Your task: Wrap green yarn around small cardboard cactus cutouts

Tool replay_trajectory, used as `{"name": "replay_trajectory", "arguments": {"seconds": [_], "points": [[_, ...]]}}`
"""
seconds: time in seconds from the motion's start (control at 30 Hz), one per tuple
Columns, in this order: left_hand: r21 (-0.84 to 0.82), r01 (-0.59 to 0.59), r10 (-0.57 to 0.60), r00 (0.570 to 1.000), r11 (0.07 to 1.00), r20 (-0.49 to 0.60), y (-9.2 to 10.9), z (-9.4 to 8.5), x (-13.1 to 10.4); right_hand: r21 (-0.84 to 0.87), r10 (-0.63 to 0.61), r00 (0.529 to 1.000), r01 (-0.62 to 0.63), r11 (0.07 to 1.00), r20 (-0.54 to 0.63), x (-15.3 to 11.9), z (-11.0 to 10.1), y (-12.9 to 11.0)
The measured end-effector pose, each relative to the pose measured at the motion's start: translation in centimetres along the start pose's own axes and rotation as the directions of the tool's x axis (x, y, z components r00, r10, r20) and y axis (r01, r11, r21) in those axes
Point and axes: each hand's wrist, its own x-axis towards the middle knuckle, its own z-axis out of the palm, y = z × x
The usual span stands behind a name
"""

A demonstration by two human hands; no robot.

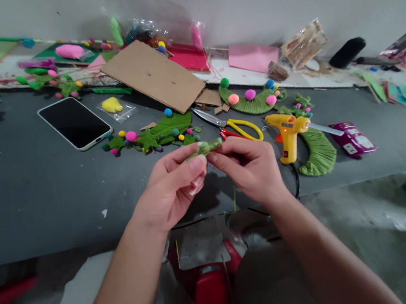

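Observation:
Between my hands, above the front of the grey table, is a small green yarn-wrapped piece [208, 147]. My left hand [175, 185] pinches its left end between thumb and fingers. The fingertips of my right hand [251, 163] are closed at its right end, and partly hide it. A loose green yarn strand [235, 199] hangs below my right hand. Just beyond my hands lie scissors [242, 128] with yellow and red handles, and green felt pieces [165, 129] among small coloured pom-poms. A yellow hot glue gun [288, 134] stands to the right, its small light glowing.
Right of the glue gun lie a green yarn-wrapped arc [317, 152] and a purple packet [354, 139]. Further back are another arc with pom-poms [252, 104] and brown cardboard [155, 76]. A phone [74, 123] lies at left; a black cord [297, 182] runs off the front edge.

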Motion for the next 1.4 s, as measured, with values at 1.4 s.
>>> {"name": "replay_trajectory", "arguments": {"seconds": [1.4], "points": [[0.103,-0.13,0.15,0.962,0.986,-0.229,-0.9,-0.8,0.4,0.46,0.424,0.893,-0.444,0.769,0.153,0.0,-0.2,1.9]]}}
